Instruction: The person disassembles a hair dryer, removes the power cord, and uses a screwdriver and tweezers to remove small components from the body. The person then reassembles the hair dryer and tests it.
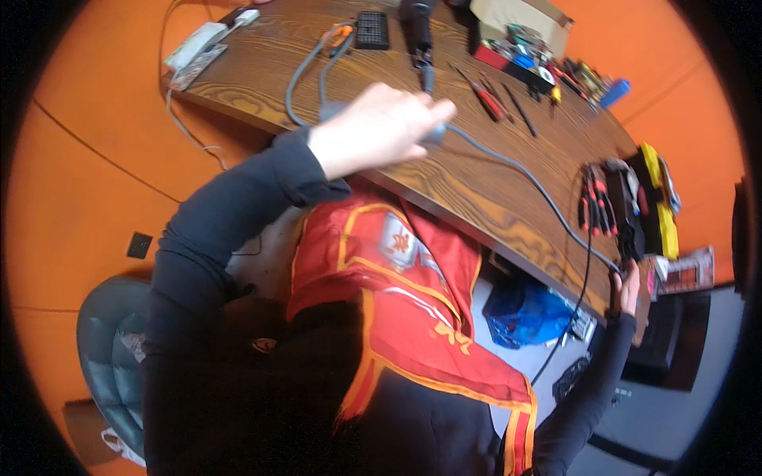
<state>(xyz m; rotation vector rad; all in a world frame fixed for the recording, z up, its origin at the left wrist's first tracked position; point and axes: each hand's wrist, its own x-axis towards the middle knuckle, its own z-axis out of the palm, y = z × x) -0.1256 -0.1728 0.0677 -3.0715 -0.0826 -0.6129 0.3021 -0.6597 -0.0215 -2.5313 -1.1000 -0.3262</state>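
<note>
My left hand (379, 131) is above the front of the wooden table, blurred by motion, with its fingers closed over a grey cylindrical piece (434, 136). Most of that piece is hidden under the palm. From it a grey cable (520, 168) runs rightward across the tabletop to my right hand (629, 292), at the table's right edge. There my fingers are bent around the cable's dark end, partly hidden. Another stretch of grey cable (295, 83) loops behind my left hand to an orange piece (340, 33). A black handheld tool (417, 32) lies beyond my left hand.
On the wooden table (492, 198) are red-handled pliers (489, 101), several more pliers (597, 202), a black grid tray (372, 30) and an open box of small parts (516, 47). A white power strip (194, 49) lies at left. Below is a blue bag (520, 313).
</note>
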